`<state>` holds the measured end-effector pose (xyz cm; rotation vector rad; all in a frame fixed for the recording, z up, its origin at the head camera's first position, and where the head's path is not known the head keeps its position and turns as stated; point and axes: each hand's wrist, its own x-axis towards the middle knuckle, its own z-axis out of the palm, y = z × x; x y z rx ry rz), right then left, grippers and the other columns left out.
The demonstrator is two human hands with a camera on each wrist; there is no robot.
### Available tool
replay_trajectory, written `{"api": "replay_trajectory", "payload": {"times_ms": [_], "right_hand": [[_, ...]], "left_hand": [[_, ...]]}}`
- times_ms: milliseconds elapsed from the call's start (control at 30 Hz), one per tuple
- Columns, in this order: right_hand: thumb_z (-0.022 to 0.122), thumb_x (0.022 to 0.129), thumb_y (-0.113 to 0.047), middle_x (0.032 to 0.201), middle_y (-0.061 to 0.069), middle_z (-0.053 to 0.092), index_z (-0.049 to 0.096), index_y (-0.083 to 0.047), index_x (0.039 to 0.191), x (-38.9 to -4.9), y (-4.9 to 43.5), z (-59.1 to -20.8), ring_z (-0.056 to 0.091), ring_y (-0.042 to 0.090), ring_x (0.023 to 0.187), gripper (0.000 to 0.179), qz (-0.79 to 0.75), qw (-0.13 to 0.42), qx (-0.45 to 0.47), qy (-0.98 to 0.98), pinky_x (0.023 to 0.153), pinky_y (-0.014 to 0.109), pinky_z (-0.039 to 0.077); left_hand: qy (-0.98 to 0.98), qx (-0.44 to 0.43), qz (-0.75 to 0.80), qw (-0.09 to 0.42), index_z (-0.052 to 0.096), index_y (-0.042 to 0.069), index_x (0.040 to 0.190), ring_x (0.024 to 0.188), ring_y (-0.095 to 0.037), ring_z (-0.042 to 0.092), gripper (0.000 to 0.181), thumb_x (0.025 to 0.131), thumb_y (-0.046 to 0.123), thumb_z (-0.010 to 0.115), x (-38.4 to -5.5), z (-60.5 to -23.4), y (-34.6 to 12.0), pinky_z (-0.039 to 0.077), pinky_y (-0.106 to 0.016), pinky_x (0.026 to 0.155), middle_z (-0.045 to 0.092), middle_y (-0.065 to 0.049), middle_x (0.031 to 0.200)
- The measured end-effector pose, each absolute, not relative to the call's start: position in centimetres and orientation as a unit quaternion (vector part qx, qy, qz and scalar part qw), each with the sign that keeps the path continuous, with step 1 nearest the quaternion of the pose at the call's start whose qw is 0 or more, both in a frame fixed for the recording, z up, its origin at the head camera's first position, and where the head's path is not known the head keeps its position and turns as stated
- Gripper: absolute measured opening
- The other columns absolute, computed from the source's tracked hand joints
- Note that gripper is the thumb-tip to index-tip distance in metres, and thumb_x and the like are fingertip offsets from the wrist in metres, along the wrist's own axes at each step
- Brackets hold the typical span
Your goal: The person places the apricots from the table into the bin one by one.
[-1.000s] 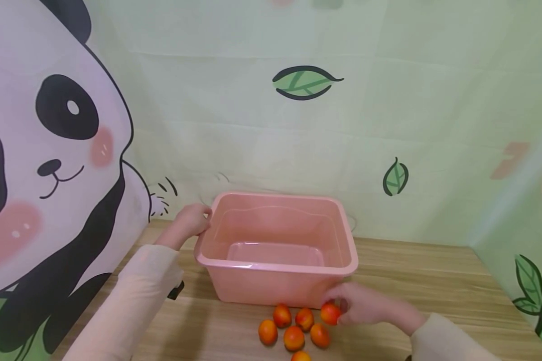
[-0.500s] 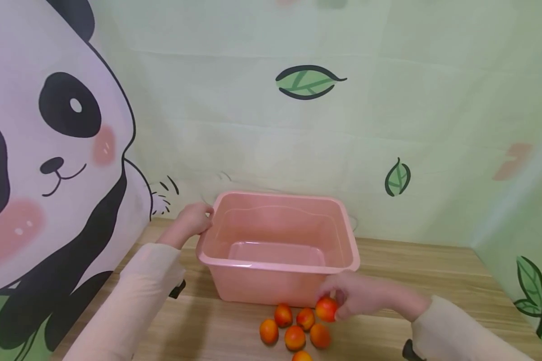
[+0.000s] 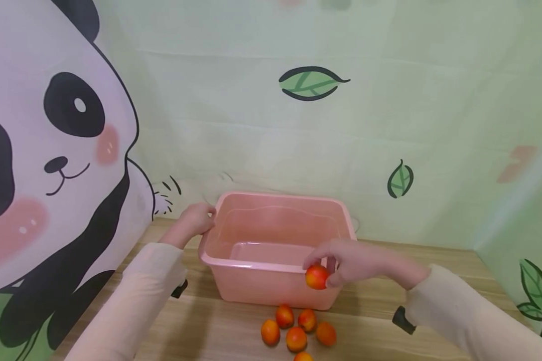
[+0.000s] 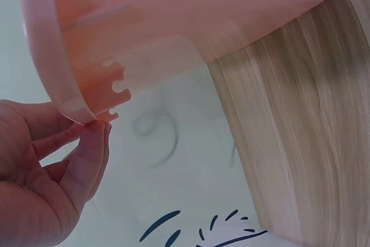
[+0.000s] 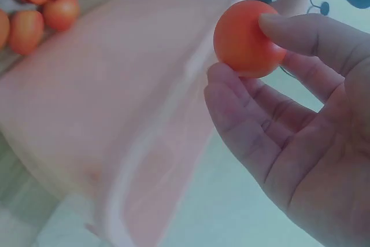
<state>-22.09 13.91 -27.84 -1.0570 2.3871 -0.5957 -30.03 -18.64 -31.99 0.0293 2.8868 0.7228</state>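
While a red-orange fruit [image 3: 316,277] is pinched by the right hand [image 3: 353,258] near the front rim of the pink tub [image 3: 266,285], the left hand [image 3: 196,219] grips its left rim; six similar fruits [image 3: 296,339] lie before it on the table [image 3: 226,333].

A round red-orange fruit [image 3: 316,277] is held aloft near an upright pink tub [image 3: 262,283].

Wood-grain tabletop [image 3: 370,326]: pink tub [image 3: 262,285] upright; near it, six orange-red fruits [image 3: 296,339], one cut off, apparently alike.
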Motion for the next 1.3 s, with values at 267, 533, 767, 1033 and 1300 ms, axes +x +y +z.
{"api": "replay_trajectory", "payload": {"times_ms": [267,533,767,1033,1300], "right_hand": [[0.061,0.075,0.0,0.097,-0.004,0.059,0.061,-0.016,0.108,-24.0,12.6,-26.0,0.052,0.014,0.078,0.036,-0.184,0.203,-0.393,0.878,0.068,0.023,0.046],[0.062,0.076,-0.003,0.098,-0.002,0.058,0.061,-0.017,0.105,-26.2,11.0,-25.7,0.052,0.017,0.08,0.032,-0.182,0.21,-0.365,0.888,0.072,0.026,0.047],[0.058,0.076,-0.004,0.102,0.0,0.058,0.059,-0.019,0.112,-28.0,9.9,-25.6,0.052,0.019,0.086,0.039,-0.167,0.2,-0.344,0.902,0.073,0.027,0.045],[0.057,0.078,-0.003,0.103,0.006,0.054,0.058,-0.019,0.114,-30.1,9.0,-26.0,0.05,0.022,0.09,0.04,-0.209,0.233,-0.301,0.901,0.074,0.028,0.046],[0.052,0.077,0.0,0.107,0.008,0.055,0.056,-0.015,0.117,-32.5,8.9,-27.3,0.05,0.022,0.093,0.043,-0.25,0.253,-0.274,0.894,0.076,0.03,0.047]], "left_hand": [[0.966,0.008,0.244,0.083,0.05,-0.004,0.12,0.08,-0.02,0.055,0.037,0.083,0.002,0.046,-30.0,-31.9,-18.6,0.049,-0.025,0.064,0.056,-0.018,0.109],[0.967,0.005,0.241,0.083,0.052,-0.003,0.118,0.079,-0.02,0.054,0.036,0.083,0.002,0.046,-30.0,-31.9,-18.8,0.047,-0.025,0.062,0.058,-0.017,0.105],[0.967,0.005,0.24,0.081,0.051,-0.002,0.119,0.082,-0.021,0.053,0.038,0.082,0.002,0.047,-30.1,-32.1,-18.8,0.047,-0.024,0.063,0.057,-0.017,0.109],[0.965,-0.003,0.247,0.084,0.05,-0.001,0.121,0.085,-0.022,0.053,0.039,0.082,0.002,0.047,-30.1,-32.2,-18.8,0.048,-0.026,0.066,0.056,-0.017,0.112],[0.966,-0.003,0.246,0.084,0.053,0.0,0.118,0.081,-0.02,0.053,0.035,0.084,0.004,0.047,-30.0,-32.1,-18.9,0.046,-0.025,0.063,0.058,-0.014,0.105]]}}
